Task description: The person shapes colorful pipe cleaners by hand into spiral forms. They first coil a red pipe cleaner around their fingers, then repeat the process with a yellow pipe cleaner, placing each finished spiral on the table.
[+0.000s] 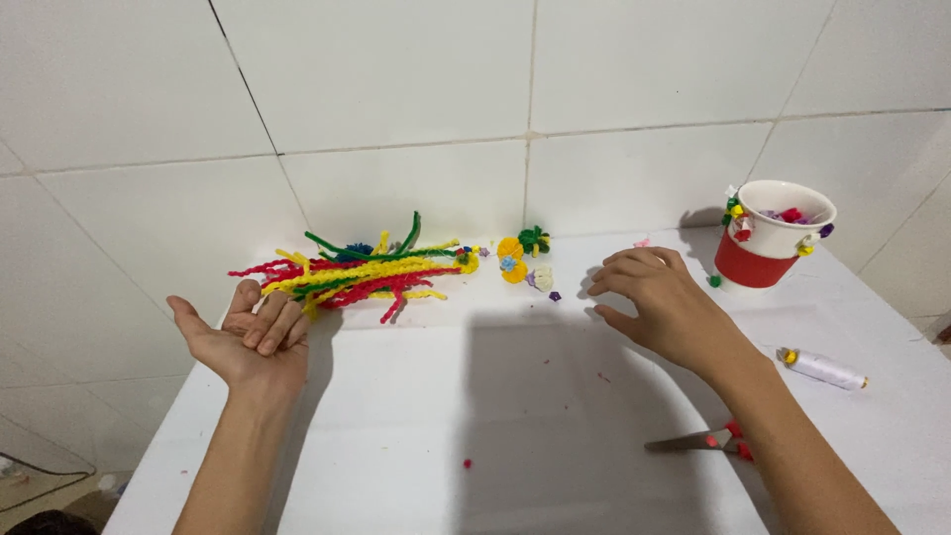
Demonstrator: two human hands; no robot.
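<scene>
A fuzzy bundle of pipe cleaners, red, yellow and green, twisted and kinked, lies on the white bench near the tiled wall. The left hand rests just beside its near end, palm turned up, fingers loosely curled inward, its grip open and holding nothing. The right hand hovers palm down over the bench, fingers bent and spread, its grip also open and empty, near small pompom flowers in yellow, green and white. A white paper cup with a red band stands further right. A white glue tube and red-handled scissors lie beside the right forearm.
</scene>
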